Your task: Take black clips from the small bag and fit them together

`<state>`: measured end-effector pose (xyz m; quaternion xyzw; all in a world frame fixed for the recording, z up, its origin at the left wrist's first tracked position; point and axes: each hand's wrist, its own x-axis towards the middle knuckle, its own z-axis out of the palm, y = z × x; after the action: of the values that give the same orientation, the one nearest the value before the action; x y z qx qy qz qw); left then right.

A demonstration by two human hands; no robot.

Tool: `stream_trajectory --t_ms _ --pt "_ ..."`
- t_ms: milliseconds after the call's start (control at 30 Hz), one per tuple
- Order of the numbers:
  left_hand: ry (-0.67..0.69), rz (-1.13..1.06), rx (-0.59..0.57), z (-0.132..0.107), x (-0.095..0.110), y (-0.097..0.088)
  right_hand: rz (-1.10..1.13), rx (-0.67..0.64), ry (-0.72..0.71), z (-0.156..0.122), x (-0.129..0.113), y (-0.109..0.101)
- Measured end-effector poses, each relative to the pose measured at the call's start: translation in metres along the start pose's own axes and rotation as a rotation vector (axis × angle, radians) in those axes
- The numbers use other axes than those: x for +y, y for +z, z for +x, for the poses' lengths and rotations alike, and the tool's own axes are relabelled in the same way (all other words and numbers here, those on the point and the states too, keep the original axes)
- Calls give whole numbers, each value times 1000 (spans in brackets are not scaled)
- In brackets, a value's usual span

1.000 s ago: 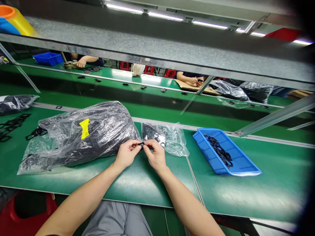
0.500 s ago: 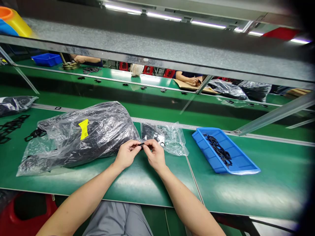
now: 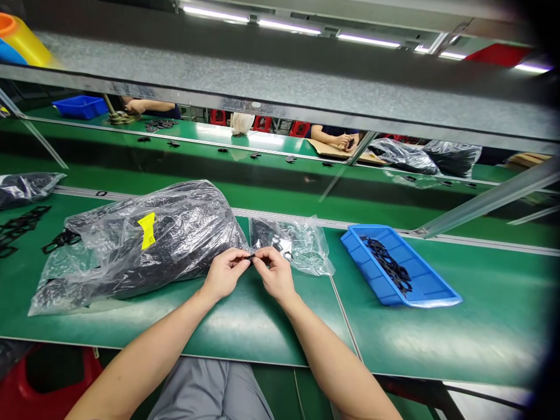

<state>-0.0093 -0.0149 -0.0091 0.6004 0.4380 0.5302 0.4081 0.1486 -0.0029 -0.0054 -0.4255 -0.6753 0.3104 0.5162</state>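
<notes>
My left hand (image 3: 225,273) and my right hand (image 3: 275,274) meet above the green table (image 3: 245,326), fingertips pinched together on a small black part (image 3: 251,256). Directly left of my hands lies a large clear plastic bag (image 3: 144,242) stuffed with black parts and marked with a yellow label (image 3: 147,230). Just behind my right hand sits a smaller clear bag (image 3: 293,242) holding a few black parts. A blue tray (image 3: 431,286) with several black parts in it rests to the right.
Loose black parts (image 3: 21,224) and another bag (image 3: 26,185) lie at the far left. A green conveyor belt (image 3: 262,181) runs behind the table under a metal shelf (image 3: 280,81). Other people's arms (image 3: 332,139) work across it. A red stool (image 3: 48,379) stands below left.
Hands stay pinched on the small black part with only slight finger motion. The view has shifted a little.
</notes>
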Motion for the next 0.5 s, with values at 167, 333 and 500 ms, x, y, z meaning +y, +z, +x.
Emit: stream_trajectory --t_ms 167,333,500 --pt "19 34 -24 1 4 -1 243 -40 212 3 0 -2" --pt "30 31 -32 0 6 -1 399 -54 340 6 2 -3" --pt "-12 11 -8 0 3 1 249 -133 236 6 1 -5"
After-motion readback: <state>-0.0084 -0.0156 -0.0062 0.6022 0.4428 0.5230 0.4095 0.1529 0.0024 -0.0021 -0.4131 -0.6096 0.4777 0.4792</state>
